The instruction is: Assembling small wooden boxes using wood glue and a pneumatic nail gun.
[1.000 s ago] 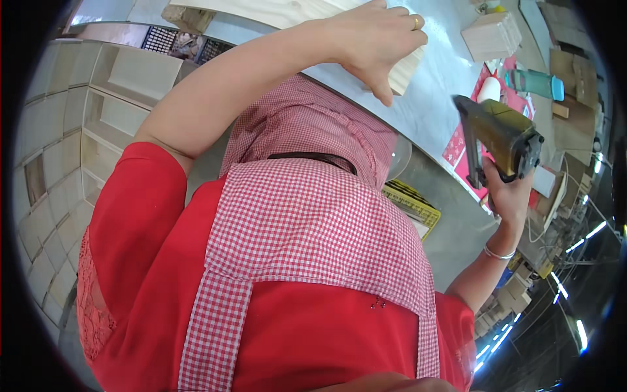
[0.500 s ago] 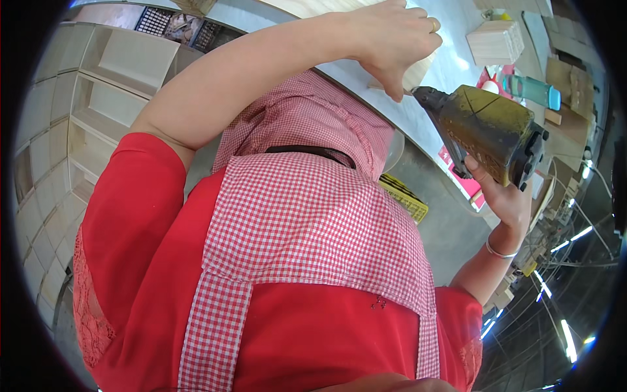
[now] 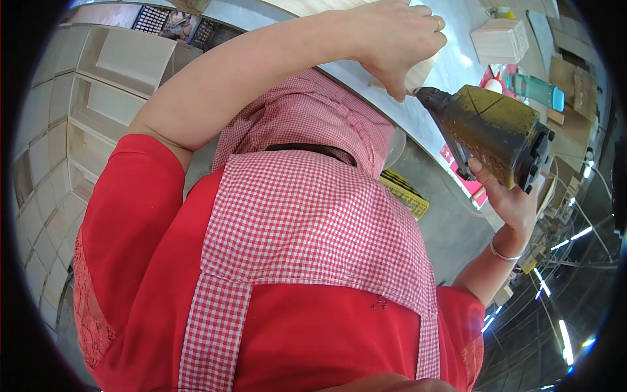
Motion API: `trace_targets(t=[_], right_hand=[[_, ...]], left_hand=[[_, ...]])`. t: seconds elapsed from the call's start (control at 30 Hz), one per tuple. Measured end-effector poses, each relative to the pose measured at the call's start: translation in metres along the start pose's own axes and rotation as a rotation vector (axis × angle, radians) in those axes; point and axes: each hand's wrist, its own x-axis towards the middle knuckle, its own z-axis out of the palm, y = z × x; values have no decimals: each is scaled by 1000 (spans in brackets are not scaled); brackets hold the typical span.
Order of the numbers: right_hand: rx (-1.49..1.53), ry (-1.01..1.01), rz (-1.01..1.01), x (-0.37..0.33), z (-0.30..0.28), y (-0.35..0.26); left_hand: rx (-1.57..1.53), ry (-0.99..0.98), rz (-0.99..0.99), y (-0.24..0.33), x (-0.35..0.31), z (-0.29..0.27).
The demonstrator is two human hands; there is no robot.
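Observation:
My left hand (image 3: 406, 47) reaches across the worktable with fingers curled and thumb pointing down, gripping a pale wooden piece (image 3: 425, 70) that it mostly hides. A worn, yellow-brown nail gun (image 3: 499, 127) is in my right hand (image 3: 513, 204), whose fingers wrap its grip behind the body. The dark nose of the nail gun meets the edge of the wooden piece, close to my left thumb. Whether it touches the wood firmly I cannot tell.
On the white worktable (image 3: 418, 124) stand a pale wooden block or box (image 3: 499, 40) and a teal bottle (image 3: 535, 90). Below the edge is a yellow crate (image 3: 405, 193). Wooden compartments (image 3: 108, 98) are stacked at left, near a black crate (image 3: 151, 19).
My right hand and the nail gun have shifted slightly to the right. My left hand has moved a touch the same way, keeping its grip on the wooden piece.

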Motion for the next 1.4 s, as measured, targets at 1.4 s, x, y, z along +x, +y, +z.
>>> trace_targets(t=[1.4], right_hand=[[182, 117, 191, 50, -18, 26]], left_hand=[[156, 96, -77, 2, -3, 23]])
